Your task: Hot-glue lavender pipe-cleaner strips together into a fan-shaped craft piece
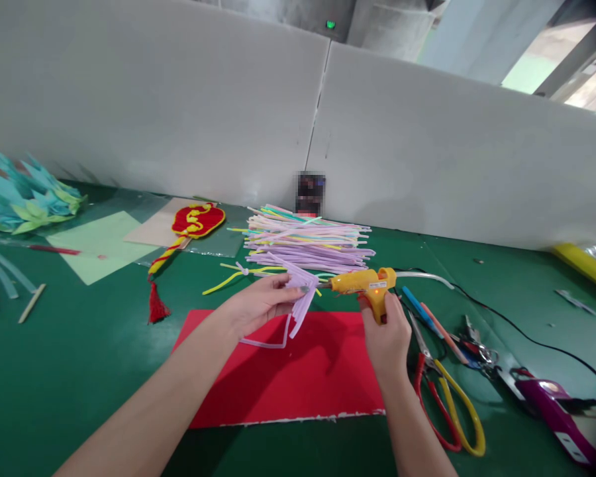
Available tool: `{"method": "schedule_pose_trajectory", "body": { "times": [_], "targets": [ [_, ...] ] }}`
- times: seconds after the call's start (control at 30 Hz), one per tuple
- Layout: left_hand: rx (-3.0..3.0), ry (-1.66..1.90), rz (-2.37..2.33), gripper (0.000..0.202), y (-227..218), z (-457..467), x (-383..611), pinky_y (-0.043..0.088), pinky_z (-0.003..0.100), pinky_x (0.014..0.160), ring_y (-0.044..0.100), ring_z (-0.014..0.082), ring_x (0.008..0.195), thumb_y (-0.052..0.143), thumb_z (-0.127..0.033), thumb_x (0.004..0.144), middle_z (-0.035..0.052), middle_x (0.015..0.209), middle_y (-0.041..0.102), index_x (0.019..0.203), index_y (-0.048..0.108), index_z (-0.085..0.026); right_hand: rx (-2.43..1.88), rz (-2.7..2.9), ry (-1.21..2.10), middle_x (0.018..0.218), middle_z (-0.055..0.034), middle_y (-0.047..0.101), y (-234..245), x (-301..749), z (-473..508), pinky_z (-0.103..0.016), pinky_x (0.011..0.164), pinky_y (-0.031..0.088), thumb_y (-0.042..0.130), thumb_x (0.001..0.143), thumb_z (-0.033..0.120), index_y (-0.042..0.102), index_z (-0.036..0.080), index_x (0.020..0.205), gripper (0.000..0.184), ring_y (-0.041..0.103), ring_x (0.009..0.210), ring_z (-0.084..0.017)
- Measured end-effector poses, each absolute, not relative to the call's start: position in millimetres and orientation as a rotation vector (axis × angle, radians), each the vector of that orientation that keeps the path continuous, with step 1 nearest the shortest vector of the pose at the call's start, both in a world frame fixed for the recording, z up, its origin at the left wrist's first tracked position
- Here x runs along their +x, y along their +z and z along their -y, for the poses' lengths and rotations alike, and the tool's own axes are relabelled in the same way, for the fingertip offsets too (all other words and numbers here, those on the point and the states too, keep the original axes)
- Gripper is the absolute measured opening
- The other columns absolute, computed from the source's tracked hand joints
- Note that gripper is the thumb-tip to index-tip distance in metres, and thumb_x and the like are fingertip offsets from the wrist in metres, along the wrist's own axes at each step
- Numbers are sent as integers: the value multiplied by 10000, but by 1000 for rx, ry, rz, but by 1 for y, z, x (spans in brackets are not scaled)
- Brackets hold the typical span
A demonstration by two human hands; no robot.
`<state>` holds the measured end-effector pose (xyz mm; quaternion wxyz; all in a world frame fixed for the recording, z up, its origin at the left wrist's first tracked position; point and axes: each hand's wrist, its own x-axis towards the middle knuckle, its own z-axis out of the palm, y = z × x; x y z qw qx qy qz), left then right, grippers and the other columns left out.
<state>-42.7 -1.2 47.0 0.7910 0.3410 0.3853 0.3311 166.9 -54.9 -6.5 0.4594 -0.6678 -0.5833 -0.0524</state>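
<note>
My left hand (265, 305) pinches a fan-shaped piece of bent lilac pipe cleaners (302, 291) above a red sheet (278, 384). In my right hand (388, 338) is a yellow hot glue gun (360, 281), gripped by its handle, with a clear glue stick (427, 276) poking out of the back. Its nozzle points left and meets, or nearly meets, the right edge of the lilac piece; exact contact I cannot tell. One bent lilac pipe cleaner (265, 344) shows below my left hand, over the red sheet. Behind both hands lies a pile of pastel pipe cleaners (308, 238).
Scissors (444, 397), keys (484, 354) and a purple-handled tool (559, 417) lie at right beside a black cord (531, 334). A red fan ornament (196, 222) with a tassel, pale paper (99, 245) and blue-green paper leaves (24, 192) lie left. A white partition (179, 99) stands behind.
</note>
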Motion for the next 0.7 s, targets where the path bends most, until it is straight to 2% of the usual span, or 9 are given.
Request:
{"method": "schedule_pose_trajectory", "body": {
  "times": [0.3,0.53,0.7],
  "targets": [
    [729,714,-814,142,46,1,-43,483,190,628,581,78,606,670,-67,685,9,712,628,808,617,-111,-1652,1429,-151,676,12,437,-5,165,56,-258,559,334,502,797,279,457,195,731,116,410,598,-133],
    [734,708,-828,143,47,2,-42,484,173,602,581,73,608,639,-48,708,12,720,628,836,618,-107,-1753,1275,-124,649,37,408,-4,162,57,-253,544,357,637,684,460,426,201,752,341,413,554,-120],
    [755,701,-823,168,47,2,-42,484,175,606,577,75,601,653,-63,700,26,729,632,861,622,-98,-1782,1277,-80,623,42,405,-6,161,56,-253,529,354,636,663,507,418,204,738,382,408,539,-122]
  ]
}}
